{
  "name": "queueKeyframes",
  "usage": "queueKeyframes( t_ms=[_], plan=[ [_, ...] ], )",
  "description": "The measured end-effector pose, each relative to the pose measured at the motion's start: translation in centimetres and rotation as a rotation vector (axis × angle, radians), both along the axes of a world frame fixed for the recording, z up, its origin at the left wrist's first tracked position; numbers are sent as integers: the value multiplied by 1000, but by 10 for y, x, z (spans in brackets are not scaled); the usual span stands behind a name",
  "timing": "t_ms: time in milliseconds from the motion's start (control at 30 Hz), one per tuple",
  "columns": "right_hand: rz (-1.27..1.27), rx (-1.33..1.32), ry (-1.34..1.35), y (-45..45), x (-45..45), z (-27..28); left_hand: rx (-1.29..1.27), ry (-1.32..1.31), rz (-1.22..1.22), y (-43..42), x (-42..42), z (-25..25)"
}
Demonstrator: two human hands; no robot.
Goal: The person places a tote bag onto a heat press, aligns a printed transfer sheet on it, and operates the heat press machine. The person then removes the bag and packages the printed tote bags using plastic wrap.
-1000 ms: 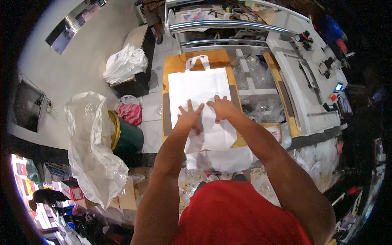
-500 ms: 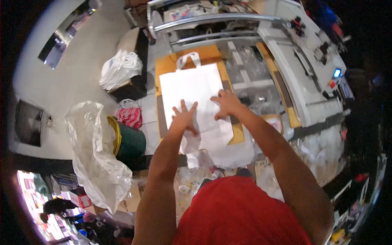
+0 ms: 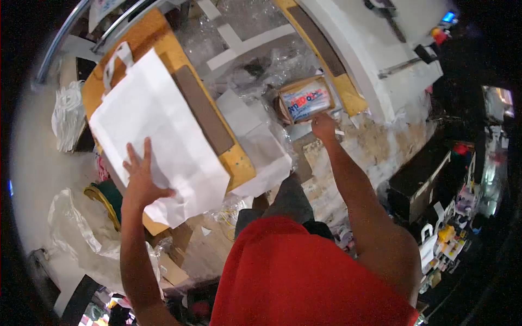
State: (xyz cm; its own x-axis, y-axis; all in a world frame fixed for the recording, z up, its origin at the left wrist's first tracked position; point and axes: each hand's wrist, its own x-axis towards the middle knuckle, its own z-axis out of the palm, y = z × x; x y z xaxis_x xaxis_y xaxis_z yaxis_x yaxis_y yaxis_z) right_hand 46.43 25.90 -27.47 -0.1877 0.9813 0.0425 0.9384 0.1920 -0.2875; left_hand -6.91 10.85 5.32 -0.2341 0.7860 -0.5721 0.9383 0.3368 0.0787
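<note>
White bag (image 3: 163,117), lying flat on the yellow board (image 3: 142,33), its handle (image 3: 117,64) pointing to the board's far edge. The bag covers most of the board's width; a brown pad (image 3: 202,108) shows alongside it, toward the board's right edge, and bare yellow surface shows at the near right corner. Left hand (image 3: 142,182): released, fingers and thumb spread, laid on the bag near its lower left edge, not gripping. Right hand (image 3: 324,126): away from the bag, fingers bent, at the near right corner of an open cardboard box (image 3: 281,108); whether it grasps anything cannot be told. Inside the box: a packet (image 3: 309,102) with red and blue print. Clear plastic (image 3: 255,73) lies beyond the box, crumpled.
</note>
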Motion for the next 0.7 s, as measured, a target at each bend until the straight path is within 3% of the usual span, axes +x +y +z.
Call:
queueKeyframes(
  t_ms=[33,67,133,233,267,400,467,533,567,600,633,667,700],
  plan=[
    [145,-76,-77,12,-1,-14,77,0,-64,-3,-4,-4],
    [156,-88,-72,30,-5,-29,68,2,-44,-2,-4,-8],
    [199,-287,-318,52,-32,-21,26,8,-21,-4,-5,-8],
    [426,-311,-451,95,-57,-41,48,24,-21,1,-6,-11],
    [473,-164,-410,100,-56,-54,24,26,8,2,-4,-11],
    [559,-93,-438,120,-53,-85,3,27,19,3,-4,-14],
    [546,-129,-196,125,-50,-79,-37,16,62,1,-8,-12],
    [559,-315,-428,134,-49,-90,-23,7,-37,-5,-17,-15],
    [528,-314,-448,137,-50,-86,-38,-22,-58,-9,-21,-15],
    [497,-313,-468,141,-49,-86,-209,6,114,3,-12,-3],
    [466,-312,-489,144,-49,-85,-224,-28,141,4,-11,2],
    [505,-7,-266,146,-43,-91,-231,-17,123,4,-12,4],
    [499,-143,-359,146,-31,-94,-213,-16,106,3,-12,5]
  ],
)
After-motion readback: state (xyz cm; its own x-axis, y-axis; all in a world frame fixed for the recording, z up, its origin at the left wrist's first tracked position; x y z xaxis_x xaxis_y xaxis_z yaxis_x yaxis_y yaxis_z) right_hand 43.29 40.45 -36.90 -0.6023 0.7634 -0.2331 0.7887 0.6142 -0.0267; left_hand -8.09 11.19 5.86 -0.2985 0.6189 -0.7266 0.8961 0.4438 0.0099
